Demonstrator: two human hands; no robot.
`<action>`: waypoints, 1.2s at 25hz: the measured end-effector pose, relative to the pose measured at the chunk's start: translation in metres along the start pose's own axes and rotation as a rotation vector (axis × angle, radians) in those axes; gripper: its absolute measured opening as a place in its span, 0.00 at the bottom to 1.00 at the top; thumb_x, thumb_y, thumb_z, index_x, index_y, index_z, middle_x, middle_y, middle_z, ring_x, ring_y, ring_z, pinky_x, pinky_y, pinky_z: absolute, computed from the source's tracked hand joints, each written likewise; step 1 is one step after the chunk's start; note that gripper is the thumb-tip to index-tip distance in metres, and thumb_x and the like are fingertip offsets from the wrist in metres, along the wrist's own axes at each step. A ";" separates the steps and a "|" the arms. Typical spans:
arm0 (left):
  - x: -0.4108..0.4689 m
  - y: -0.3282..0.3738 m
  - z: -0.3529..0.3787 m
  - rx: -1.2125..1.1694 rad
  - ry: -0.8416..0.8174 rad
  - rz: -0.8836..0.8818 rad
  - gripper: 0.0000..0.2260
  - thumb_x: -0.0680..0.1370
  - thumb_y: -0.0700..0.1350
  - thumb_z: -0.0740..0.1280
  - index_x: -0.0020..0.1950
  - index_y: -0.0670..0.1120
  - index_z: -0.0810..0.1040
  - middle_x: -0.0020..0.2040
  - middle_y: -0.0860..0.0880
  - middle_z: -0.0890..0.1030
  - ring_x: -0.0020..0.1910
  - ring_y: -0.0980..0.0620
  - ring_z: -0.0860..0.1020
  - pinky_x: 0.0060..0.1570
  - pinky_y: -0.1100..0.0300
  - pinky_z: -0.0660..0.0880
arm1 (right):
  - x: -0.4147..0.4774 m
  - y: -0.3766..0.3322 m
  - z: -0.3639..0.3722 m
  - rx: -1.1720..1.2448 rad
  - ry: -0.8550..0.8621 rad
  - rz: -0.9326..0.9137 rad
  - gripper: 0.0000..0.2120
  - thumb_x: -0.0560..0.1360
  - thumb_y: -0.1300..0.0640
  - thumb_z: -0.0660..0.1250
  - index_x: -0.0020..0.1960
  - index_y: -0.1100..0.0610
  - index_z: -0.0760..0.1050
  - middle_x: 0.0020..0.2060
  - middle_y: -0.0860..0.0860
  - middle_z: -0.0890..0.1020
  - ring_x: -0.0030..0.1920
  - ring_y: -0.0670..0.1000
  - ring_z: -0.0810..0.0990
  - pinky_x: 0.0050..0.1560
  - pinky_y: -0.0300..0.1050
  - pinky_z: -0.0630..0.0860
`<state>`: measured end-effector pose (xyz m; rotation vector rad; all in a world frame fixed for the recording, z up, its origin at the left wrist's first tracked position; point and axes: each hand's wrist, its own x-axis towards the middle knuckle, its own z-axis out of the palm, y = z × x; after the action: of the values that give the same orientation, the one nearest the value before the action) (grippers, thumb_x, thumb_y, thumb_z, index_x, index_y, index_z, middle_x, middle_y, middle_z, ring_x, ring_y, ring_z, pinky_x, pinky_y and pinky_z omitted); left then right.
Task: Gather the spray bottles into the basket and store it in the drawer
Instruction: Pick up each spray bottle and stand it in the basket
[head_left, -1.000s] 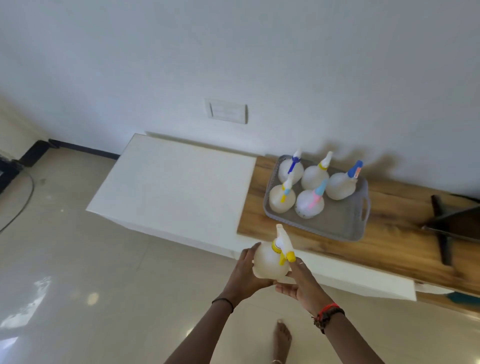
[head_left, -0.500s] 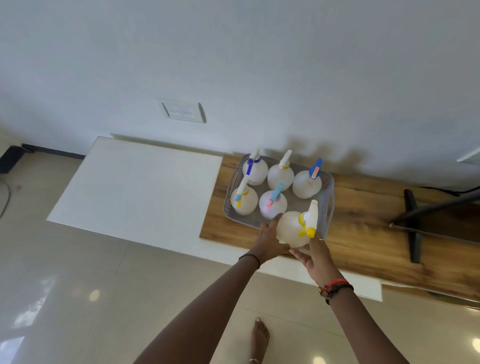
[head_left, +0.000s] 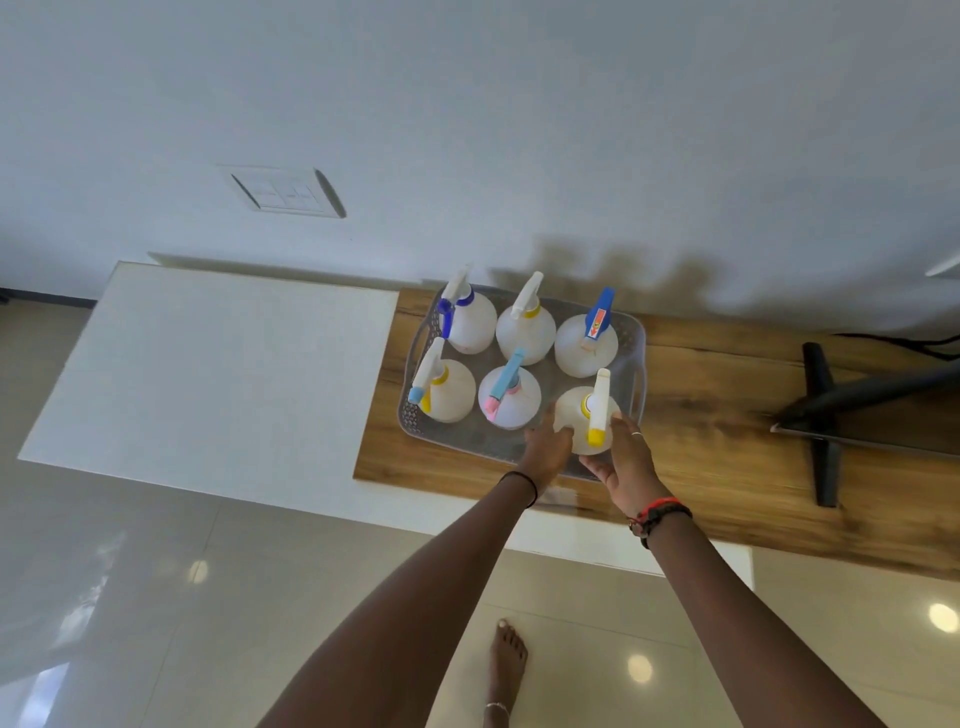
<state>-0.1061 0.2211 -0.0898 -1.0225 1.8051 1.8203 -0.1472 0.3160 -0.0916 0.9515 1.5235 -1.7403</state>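
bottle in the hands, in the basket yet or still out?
In. The bottle sits upright inside the basket walls at the near right corner, completing two rows of three. Left hand and right hand clasp it.

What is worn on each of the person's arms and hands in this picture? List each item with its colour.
Both arms are bare, with no sleeves. The left hand has a thin black band at the wrist. The right hand has a red band and a dark beaded band at the wrist, plus a thin pale ring on one of its fingers.
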 end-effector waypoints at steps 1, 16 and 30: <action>0.003 -0.001 0.001 -0.012 0.009 -0.007 0.23 0.80 0.40 0.58 0.75 0.49 0.60 0.71 0.38 0.67 0.70 0.40 0.67 0.70 0.41 0.67 | 0.004 -0.001 0.002 -0.004 0.000 0.004 0.19 0.82 0.52 0.56 0.71 0.51 0.67 0.67 0.57 0.73 0.55 0.57 0.75 0.54 0.54 0.77; 0.011 -0.001 -0.005 -0.190 0.026 -0.042 0.19 0.81 0.37 0.55 0.72 0.43 0.65 0.68 0.39 0.72 0.69 0.42 0.69 0.71 0.47 0.68 | 0.022 -0.010 0.016 -0.005 -0.011 0.066 0.19 0.82 0.54 0.56 0.72 0.54 0.66 0.69 0.59 0.72 0.67 0.61 0.73 0.55 0.55 0.76; -0.004 -0.001 -0.008 -0.174 0.043 -0.049 0.17 0.79 0.35 0.56 0.67 0.39 0.71 0.67 0.33 0.72 0.68 0.35 0.68 0.70 0.45 0.66 | 0.015 -0.012 0.016 0.002 0.051 0.104 0.20 0.81 0.58 0.57 0.72 0.61 0.65 0.65 0.61 0.73 0.64 0.60 0.74 0.60 0.51 0.76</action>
<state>-0.1008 0.2140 -0.0870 -1.1663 1.6532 1.9664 -0.1670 0.3020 -0.0963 1.0641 1.4775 -1.6560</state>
